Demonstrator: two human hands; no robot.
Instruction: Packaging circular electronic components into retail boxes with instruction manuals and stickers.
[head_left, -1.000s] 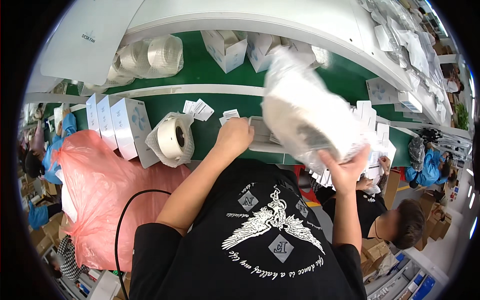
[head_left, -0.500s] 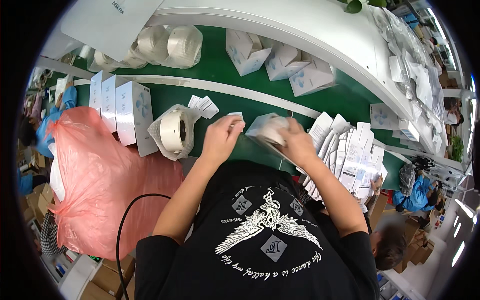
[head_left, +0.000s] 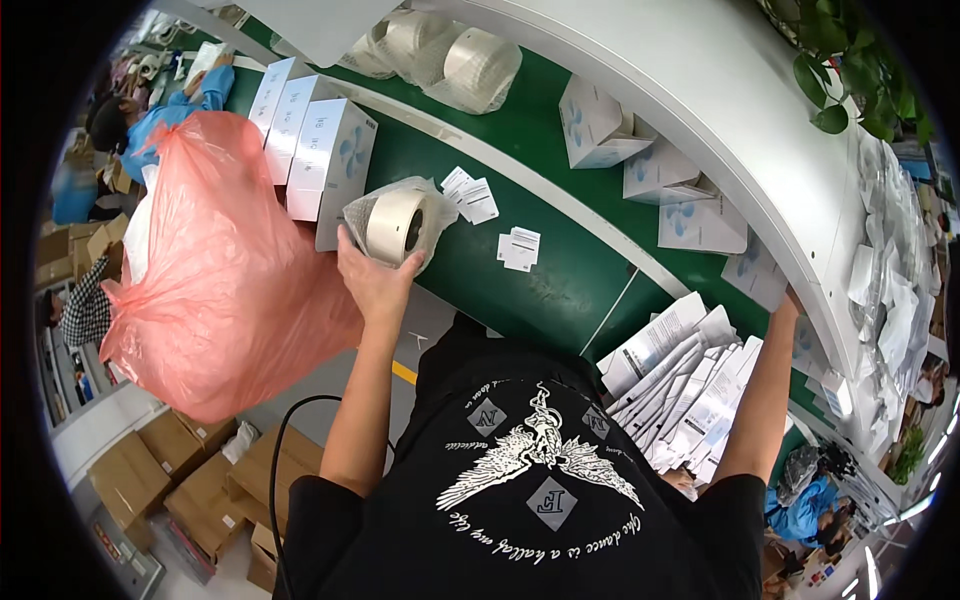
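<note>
My left hand point(head_left: 377, 276) is closed around the lower side of a white, round, drum-like part in bubble wrap point(head_left: 395, 226), which has a dark hole in its face. My right hand point(head_left: 788, 303) reaches far right, beside a white carton with a blue fan drawing point(head_left: 757, 276) under the shelf edge; its fingers are mostly hidden. Between the hands, on the green bench point(head_left: 560, 290), lie a small stack of white printed cards point(head_left: 519, 249) and another spread of cards point(head_left: 472, 197).
White cartons point(head_left: 333, 165) stand at the left, next to a big pink plastic bag point(head_left: 215, 270). Flattened cartons point(head_left: 685, 385) are piled at the right. More bubble-wrapped parts point(head_left: 478, 68) and open cartons point(head_left: 600, 125) line the back, below a white shelf point(head_left: 690, 110). Brown boxes point(head_left: 205, 510) sit on the floor.
My left hand has moved left from the cards onto the wrapped part. My right hand, earlier on a blurred white thing in clear plastic, has swung right to the carton. The view has turned.
</note>
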